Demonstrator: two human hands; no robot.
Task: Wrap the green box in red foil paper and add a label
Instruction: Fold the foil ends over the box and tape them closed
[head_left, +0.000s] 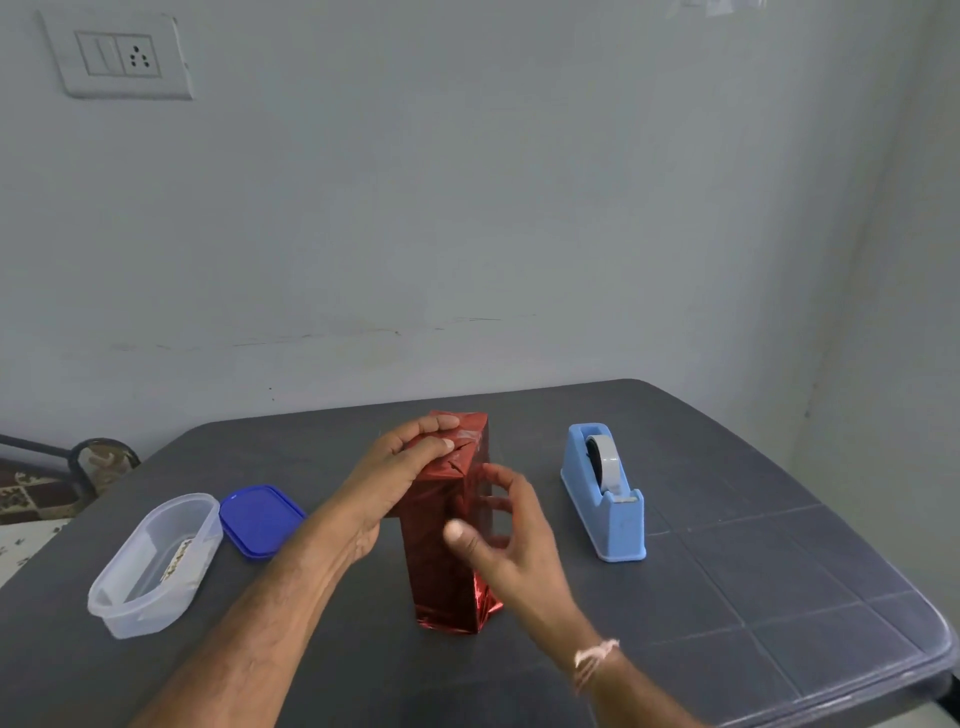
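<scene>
Red foil (431, 566) covers the box (441, 608), which stands upright mid-tabletop (727, 597). The left hand (400, 467) has its grip clamped over the box's top end, fingers curled on the folded foil. The right hand (509, 545), blurred, hovers just beside the box's right face, grip apart, fingers spread. A blue tape dispenser (618, 519) stands to the right; a clear tub (130, 613) and a blue lid (260, 519) lie to the left.

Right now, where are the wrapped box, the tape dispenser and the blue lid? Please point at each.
wrapped box (441, 587), head view, its lower front face.
tape dispenser (618, 525), head view, its lower blue body.
blue lid (261, 519), head view, middle of its top.
</scene>
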